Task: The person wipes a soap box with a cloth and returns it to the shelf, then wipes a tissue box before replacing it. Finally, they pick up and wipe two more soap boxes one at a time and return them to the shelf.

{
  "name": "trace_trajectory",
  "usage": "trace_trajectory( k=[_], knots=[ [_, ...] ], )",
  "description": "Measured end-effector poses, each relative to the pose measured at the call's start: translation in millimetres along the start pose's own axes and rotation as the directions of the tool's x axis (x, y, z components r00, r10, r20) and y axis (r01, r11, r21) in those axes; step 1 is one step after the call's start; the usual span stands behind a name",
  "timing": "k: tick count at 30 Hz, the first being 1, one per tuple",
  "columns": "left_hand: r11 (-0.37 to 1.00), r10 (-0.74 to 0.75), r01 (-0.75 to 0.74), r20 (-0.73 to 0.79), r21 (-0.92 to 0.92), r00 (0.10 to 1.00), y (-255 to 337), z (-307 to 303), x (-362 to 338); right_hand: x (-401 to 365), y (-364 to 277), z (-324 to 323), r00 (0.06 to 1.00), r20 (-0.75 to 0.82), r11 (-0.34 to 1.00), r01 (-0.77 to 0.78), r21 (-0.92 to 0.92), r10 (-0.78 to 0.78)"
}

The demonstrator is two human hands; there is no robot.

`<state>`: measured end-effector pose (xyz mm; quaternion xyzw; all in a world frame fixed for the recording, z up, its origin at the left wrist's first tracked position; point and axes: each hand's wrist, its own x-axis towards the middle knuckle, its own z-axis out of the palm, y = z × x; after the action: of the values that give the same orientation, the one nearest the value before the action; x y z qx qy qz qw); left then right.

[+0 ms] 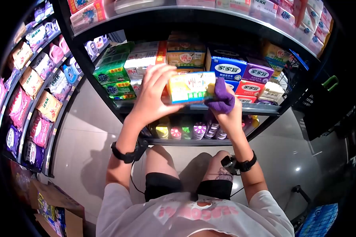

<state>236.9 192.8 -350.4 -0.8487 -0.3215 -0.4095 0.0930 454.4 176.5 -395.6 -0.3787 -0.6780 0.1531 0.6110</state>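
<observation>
In front of the middle shelf my left hand (156, 87) grips the left end of a yellow, white and blue soap pack (192, 85), fingers over its top and thumb below. My right hand (229, 108) is closed on a bunched purple cloth (221, 96), which presses against the pack's right end. Behind the pack stand stacked soap packs: green ones (114, 71) to the left, orange-brown ones (186, 55) in the middle, a dark blue one (226, 67) and a purple one (259, 71) to the right. The pack hides part of the middle stack.
An upper shelf edge (178, 8) runs above my hands. Below, a lower shelf holds colourful round-topped items (199, 129). Another rack (47, 130) with bagged detergents stands at left. An open cardboard box (59, 209) sits at lower left, a blue basket (318, 221) at lower right.
</observation>
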Motion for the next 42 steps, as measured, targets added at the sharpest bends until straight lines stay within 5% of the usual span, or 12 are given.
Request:
trace_trajectory(
  k=[8, 13, 16, 21, 25, 32, 34, 38, 40, 42],
  knots=[
    [0.933, -0.134, 0.13, -0.011, 0.335, 0.991, -24.1, 7.2, 21.1, 23.8, -2.8, 15.9, 0.977, -0.012, 0.945, 0.201, -0.257, -0.212],
    [0.91, -0.124, 0.137, -0.059, 0.391, 0.991, -23.3, 13.9, 13.8, 12.1, -10.1, 9.7, 0.993, 0.009, 0.923, 0.116, -0.366, -0.121],
    [0.9, -0.141, 0.158, -0.072, 0.406, 0.987, -26.2, 21.7, 8.9, 3.8, -2.4, 8.2, 0.974, 0.144, 0.938, 0.208, -0.276, -0.174],
    [0.914, -0.171, 0.217, -0.16, 0.344, 0.972, -26.1, 28.7, 6.2, 5.0, 2.3, 30.8, 0.962, 0.267, 0.985, 0.093, -0.143, -0.052],
    [0.906, -0.097, 0.198, -0.271, 0.374, 0.958, -34.0, 37.2, 4.8, 9.0, 8.4, 43.3, 0.943, 0.333, 0.94, 0.103, -0.326, 0.012],
    [0.957, -0.057, 0.102, -0.169, 0.272, 0.984, -36.5, 15.0, 6.8, 13.2, 12.1, 48.4, 0.945, 0.321, 0.852, 0.122, -0.508, 0.056],
    [0.91, -0.057, 0.127, -0.184, 0.395, 0.981, -39.3, 0.4, 10.8, 15.4, 8.4, 47.2, 0.913, 0.373, 0.835, 0.07, -0.545, 0.167],
    [0.862, -0.128, 0.183, -0.145, 0.473, 0.981, -54.4, -19.8, 16.1, 12.1, 14.4, 50.3, 0.917, 0.368, 0.784, 0.114, -0.611, 0.153],
    [0.877, -0.265, 0.18, 0.137, 0.445, 0.954, -55.2, -26.5, 16.9, 7.6, 14.5, 51.7, 0.923, 0.359, 0.776, 0.125, -0.619, 0.138],
    [0.866, -0.235, 0.159, 0.104, 0.474, 0.966, -59.3, -24.5, 14.4, 2.8, 14.8, 51.9, 0.907, 0.37, 0.755, 0.096, -0.649, 0.203]
  ],
)
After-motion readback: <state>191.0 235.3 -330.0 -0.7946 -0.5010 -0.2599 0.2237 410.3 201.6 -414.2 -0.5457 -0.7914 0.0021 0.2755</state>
